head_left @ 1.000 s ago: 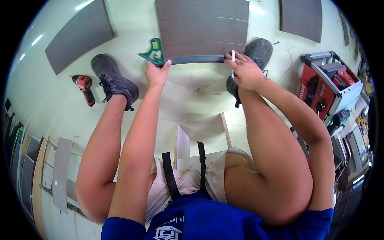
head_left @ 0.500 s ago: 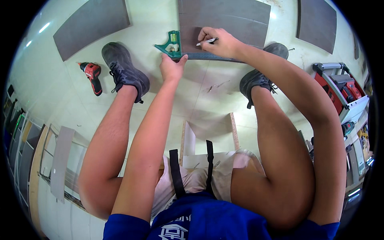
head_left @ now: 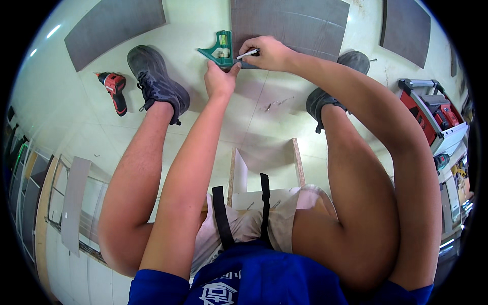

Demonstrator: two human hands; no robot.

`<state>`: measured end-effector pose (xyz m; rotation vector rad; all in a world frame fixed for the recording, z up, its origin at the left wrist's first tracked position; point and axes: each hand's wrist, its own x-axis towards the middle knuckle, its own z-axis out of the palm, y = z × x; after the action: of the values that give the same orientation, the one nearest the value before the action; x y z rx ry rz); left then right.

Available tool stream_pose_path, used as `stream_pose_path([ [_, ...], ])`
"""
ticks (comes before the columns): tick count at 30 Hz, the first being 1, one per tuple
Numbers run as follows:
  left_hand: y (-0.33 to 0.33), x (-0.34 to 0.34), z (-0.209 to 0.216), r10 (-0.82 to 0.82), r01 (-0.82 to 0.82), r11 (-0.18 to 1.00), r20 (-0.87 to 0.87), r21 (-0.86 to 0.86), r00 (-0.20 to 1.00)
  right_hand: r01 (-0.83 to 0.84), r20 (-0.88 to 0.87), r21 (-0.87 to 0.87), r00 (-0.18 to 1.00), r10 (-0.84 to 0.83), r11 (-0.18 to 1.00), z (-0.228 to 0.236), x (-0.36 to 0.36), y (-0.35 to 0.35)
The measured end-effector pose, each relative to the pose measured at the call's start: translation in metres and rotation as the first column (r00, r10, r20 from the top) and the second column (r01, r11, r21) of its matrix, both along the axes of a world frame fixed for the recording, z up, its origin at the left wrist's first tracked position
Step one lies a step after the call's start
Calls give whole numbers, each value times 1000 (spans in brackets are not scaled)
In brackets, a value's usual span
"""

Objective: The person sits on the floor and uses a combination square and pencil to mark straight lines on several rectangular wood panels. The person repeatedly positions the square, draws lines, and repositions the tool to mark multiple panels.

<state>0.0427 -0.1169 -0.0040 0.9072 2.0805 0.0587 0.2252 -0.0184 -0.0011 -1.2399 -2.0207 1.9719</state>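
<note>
A dark grey-brown panel lies on the floor between my shoes. Against its left edge, at the near corner, sits the green head of a combination square with a level vial. My left hand grips this head from the near side, thumb and fingers around its lower end. The square's blade runs to the right near the panel's near edge, partly covered by my right hand. That hand is closed on a white pen, which slants down-left close to the square's head. The exact contact of its tip is too small to tell.
A red and black cordless drill lies left of my left shoe. More panels lie at far left and far right. A red and grey tool case stands at right. Behind my hands is a chipboard-edged frame beneath me.
My right hand has slid left with the pen, toward the square's green head. My left hand stays on the square. The whole view has shifted slightly.
</note>
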Motion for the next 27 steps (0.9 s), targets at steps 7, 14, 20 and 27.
stream_pose_path([
  [7, 3, 4, 3, -8, 7, 1000, -18, -22, 1000, -49, 41, 61, 998, 46, 997, -3, -7, -3],
  [14, 1, 2, 1, -25, 25, 1000, -10, 15, 1000, -56, 38, 92, 998, 53, 994, -6, -16, 1],
  [20, 7, 2, 3, -75, 72, 996, -55, -54, 996, -118, 127, 88, 986, 107, 989, 5, 12, 10],
  [27, 4, -1, -2, -4, 2, 998, -40, -63, 999, -33, 279, 51, 960, 18, 998, 22, 113, -1],
])
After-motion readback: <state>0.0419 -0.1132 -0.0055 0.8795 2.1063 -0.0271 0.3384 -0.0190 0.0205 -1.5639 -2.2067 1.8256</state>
